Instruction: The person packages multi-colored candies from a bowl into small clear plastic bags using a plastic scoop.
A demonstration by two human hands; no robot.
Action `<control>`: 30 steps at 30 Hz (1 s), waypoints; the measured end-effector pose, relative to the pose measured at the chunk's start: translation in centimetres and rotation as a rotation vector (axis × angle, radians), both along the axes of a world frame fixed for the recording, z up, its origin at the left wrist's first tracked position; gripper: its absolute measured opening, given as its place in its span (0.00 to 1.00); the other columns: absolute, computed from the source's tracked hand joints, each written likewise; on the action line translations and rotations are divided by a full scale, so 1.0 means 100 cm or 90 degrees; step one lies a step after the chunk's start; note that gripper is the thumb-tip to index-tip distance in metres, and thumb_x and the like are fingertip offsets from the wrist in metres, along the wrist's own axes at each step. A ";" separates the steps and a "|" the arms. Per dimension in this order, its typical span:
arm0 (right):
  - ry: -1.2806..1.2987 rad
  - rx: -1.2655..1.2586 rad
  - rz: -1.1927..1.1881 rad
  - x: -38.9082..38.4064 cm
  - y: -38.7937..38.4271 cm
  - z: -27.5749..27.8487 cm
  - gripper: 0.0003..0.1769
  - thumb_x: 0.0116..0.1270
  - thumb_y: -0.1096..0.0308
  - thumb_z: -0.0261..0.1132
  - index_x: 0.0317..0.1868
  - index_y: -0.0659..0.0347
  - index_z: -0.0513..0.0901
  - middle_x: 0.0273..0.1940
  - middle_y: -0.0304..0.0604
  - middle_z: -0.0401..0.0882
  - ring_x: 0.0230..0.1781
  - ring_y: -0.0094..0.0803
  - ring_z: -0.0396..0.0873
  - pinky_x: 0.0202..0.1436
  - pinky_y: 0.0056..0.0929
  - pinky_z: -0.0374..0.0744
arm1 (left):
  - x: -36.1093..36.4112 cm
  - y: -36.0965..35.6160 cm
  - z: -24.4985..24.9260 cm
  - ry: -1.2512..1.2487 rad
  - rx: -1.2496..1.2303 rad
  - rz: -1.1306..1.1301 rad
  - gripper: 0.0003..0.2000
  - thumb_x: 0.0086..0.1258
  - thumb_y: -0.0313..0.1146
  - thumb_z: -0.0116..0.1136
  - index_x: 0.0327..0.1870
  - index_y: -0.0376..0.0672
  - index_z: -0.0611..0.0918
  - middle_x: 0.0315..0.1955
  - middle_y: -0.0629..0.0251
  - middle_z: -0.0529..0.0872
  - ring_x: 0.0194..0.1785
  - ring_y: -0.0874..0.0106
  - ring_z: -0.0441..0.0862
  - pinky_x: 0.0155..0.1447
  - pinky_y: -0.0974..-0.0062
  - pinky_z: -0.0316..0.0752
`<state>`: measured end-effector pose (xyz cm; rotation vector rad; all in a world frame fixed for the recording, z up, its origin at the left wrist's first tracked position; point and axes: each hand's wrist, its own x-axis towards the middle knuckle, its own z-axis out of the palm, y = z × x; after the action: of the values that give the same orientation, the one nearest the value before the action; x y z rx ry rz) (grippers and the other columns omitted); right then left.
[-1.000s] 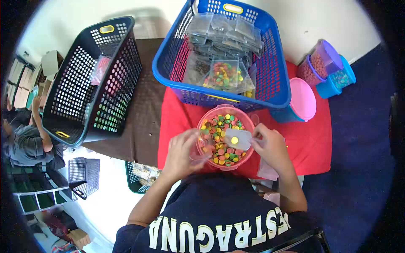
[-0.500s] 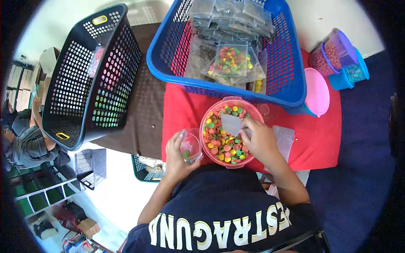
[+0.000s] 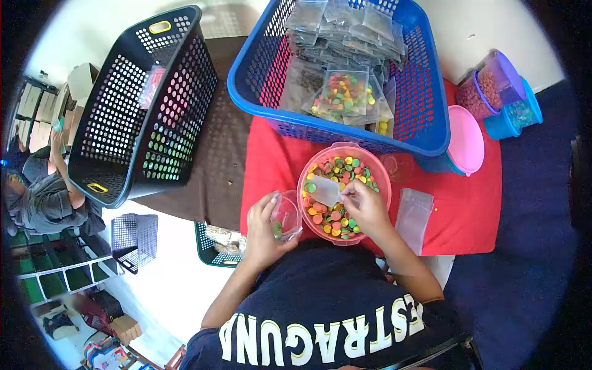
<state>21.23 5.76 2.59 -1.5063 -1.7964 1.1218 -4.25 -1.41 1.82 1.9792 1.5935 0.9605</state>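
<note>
My left hand (image 3: 265,225) is closed around a clear plastic cup (image 3: 288,213), tilted beside the pink tub, with a few green pieces inside. The pink tub (image 3: 388,185) holds many small round candies (image 3: 333,216) in red, yellow, green and brown. Over the tub, my right hand (image 3: 367,206) pinches a small, whitish, translucent plastic bag (image 3: 325,191) by its edge; I cannot see anything in it. Flat clear bags (image 3: 414,216) lie on the red cloth to the right of the tub.
A blue basket (image 3: 339,128) with many filled bags (image 3: 345,92) stands behind the tub. To the left is a black basket (image 3: 129,148). Lidded containers (image 3: 465,140) and candy jars (image 3: 493,86) stand on the right. Another person (image 3: 52,185) sits far left.
My right hand has moved slightly down and left with the plastic bag, which is now lower over the candies. My left hand still holds the cup. The whole view has shifted slightly.
</note>
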 end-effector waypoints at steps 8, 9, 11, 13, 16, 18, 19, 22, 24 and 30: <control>0.177 -0.067 -0.075 0.020 -0.020 0.012 0.06 0.68 0.79 0.63 0.43 0.67 0.76 0.42 0.42 0.82 0.45 0.29 0.84 0.52 0.28 0.82 | 0.002 -0.006 0.004 -0.011 0.022 0.008 0.48 0.44 0.34 0.79 0.70 0.42 0.63 0.66 0.49 0.70 0.67 0.49 0.68 0.69 0.51 0.62; 0.175 -0.060 -0.070 0.021 -0.024 0.022 0.06 0.68 0.79 0.63 0.43 0.67 0.76 0.42 0.42 0.82 0.45 0.29 0.84 0.52 0.28 0.82 | 0.003 -0.005 0.004 -0.013 0.029 -0.009 0.48 0.44 0.34 0.79 0.70 0.42 0.63 0.66 0.50 0.70 0.67 0.49 0.68 0.68 0.50 0.62; 0.195 -0.097 -0.082 0.021 -0.035 0.054 0.05 0.69 0.80 0.62 0.44 0.67 0.76 0.43 0.41 0.82 0.47 0.28 0.82 0.52 0.27 0.82 | 0.004 -0.004 0.006 -0.017 0.040 -0.025 0.48 0.43 0.34 0.79 0.69 0.42 0.63 0.66 0.50 0.70 0.67 0.49 0.69 0.67 0.50 0.63; 0.188 -0.061 -0.083 0.019 -0.043 0.073 0.05 0.68 0.80 0.63 0.43 0.65 0.77 0.42 0.40 0.82 0.46 0.26 0.83 0.50 0.28 0.81 | 0.010 -0.003 0.010 0.020 0.038 -0.004 0.49 0.42 0.33 0.78 0.70 0.44 0.62 0.66 0.50 0.70 0.66 0.49 0.69 0.66 0.48 0.63; 0.014 0.088 0.043 0.012 -0.052 0.101 0.06 0.65 0.76 0.66 0.41 0.61 0.79 0.39 0.41 0.84 0.41 0.31 0.84 0.46 0.32 0.80 | 0.015 -0.005 0.009 0.007 0.068 -0.025 0.49 0.42 0.33 0.78 0.70 0.45 0.62 0.66 0.51 0.70 0.66 0.49 0.69 0.66 0.47 0.63; -0.155 0.287 0.222 0.002 -0.056 0.110 0.08 0.61 0.71 0.70 0.39 0.58 0.81 0.37 0.43 0.83 0.36 0.40 0.83 0.41 0.38 0.78 | 0.018 -0.008 0.009 0.003 0.058 -0.034 0.49 0.42 0.33 0.78 0.70 0.45 0.62 0.66 0.51 0.70 0.65 0.49 0.69 0.67 0.46 0.62; -0.155 0.288 0.223 0.004 -0.059 0.116 0.08 0.61 0.71 0.70 0.39 0.58 0.81 0.37 0.43 0.83 0.36 0.40 0.83 0.41 0.38 0.78 | 0.018 -0.008 0.009 0.000 0.047 -0.044 0.49 0.42 0.33 0.78 0.70 0.46 0.62 0.66 0.52 0.70 0.65 0.49 0.69 0.67 0.46 0.62; -0.172 0.300 0.165 0.015 -0.065 0.125 0.09 0.59 0.70 0.71 0.38 0.57 0.81 0.36 0.45 0.83 0.36 0.45 0.81 0.39 0.40 0.76 | 0.016 -0.012 0.008 -0.005 0.052 -0.035 0.49 0.42 0.34 0.78 0.70 0.46 0.63 0.66 0.52 0.70 0.66 0.49 0.69 0.68 0.44 0.61; -0.254 0.330 0.052 0.032 -0.056 0.121 0.08 0.60 0.72 0.69 0.40 0.57 0.80 0.38 0.45 0.83 0.38 0.44 0.82 0.41 0.40 0.75 | 0.016 -0.014 0.006 0.000 0.050 -0.037 0.49 0.43 0.34 0.78 0.70 0.46 0.63 0.66 0.52 0.70 0.66 0.48 0.68 0.69 0.44 0.61; -0.409 0.322 -0.045 0.056 -0.016 0.058 0.05 0.63 0.71 0.65 0.40 0.58 0.80 0.36 0.46 0.83 0.38 0.48 0.81 0.40 0.45 0.75 | 0.018 -0.016 0.008 0.045 0.048 -0.034 0.49 0.44 0.36 0.80 0.70 0.42 0.63 0.66 0.50 0.70 0.67 0.50 0.69 0.70 0.51 0.62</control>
<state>26.85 4.16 8.41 -1.6828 -2.1858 0.0955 -2.48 -2.99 2.67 2.1169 1.5539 0.9533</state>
